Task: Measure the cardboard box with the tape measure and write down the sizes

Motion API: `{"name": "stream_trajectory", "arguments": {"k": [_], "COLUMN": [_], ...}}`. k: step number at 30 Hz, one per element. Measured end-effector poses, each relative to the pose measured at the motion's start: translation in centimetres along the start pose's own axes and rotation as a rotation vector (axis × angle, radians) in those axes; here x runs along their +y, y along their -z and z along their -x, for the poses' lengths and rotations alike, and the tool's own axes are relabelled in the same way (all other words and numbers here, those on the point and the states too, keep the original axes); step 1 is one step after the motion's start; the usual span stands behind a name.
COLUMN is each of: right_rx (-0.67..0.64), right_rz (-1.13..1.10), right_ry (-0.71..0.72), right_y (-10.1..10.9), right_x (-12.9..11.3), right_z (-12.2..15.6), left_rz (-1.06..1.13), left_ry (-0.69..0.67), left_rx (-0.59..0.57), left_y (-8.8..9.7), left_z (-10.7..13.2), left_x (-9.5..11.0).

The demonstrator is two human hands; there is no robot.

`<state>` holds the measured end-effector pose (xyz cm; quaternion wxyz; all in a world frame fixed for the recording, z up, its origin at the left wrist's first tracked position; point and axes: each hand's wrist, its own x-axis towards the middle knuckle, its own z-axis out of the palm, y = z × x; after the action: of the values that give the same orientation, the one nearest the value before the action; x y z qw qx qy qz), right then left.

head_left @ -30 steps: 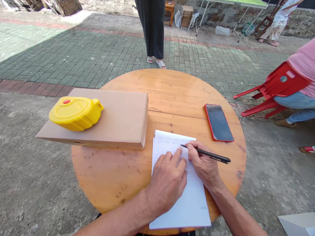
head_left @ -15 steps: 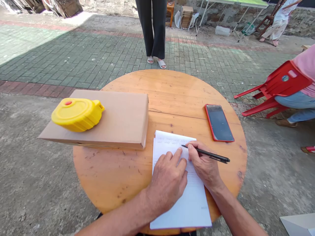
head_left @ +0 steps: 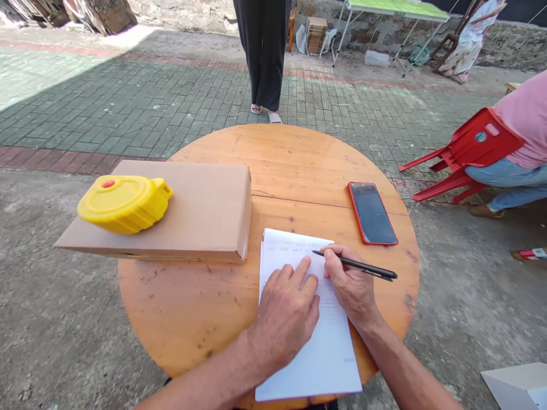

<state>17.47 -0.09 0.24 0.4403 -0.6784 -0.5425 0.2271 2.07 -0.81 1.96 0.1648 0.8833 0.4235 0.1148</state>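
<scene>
My left hand lies flat with fingers spread on a white notepad at the near edge of a round wooden table. My right hand is closed on a black pen; its tip touches the second written line near the pad's top. A flat cardboard box lies at the table's left, overhanging the rim, with a yellow tape measure on top. A red-cased phone lies face up to the right of the pad.
A person in dark trousers stands just beyond the table. Another person sits on a red plastic chair at the right. A folding table stands at the back. A pale box corner shows at the bottom right.
The camera view shifted slightly, so everything sits a little lower and further left. Both hands and the pen keep their place on the pad.
</scene>
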Motion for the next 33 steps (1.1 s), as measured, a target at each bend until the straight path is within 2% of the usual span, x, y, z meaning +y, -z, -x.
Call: {"name": "stream_trajectory", "arguments": {"k": [7,33], "right_rx": [0.000,-0.040], "right_rz": [0.003,0.062], "right_ry": [-0.035,0.028], "right_y": [-0.10,-0.05], "right_x": [0.05,-0.33], "right_z": [-0.12,-0.17], "left_rz": [0.006,0.010], "left_ry": [-0.001,0.006], "left_rx": [0.004,0.000], "left_y": [-0.02,-0.16], "left_z": [-0.07,0.11], "left_x": [-0.07,0.00]}}
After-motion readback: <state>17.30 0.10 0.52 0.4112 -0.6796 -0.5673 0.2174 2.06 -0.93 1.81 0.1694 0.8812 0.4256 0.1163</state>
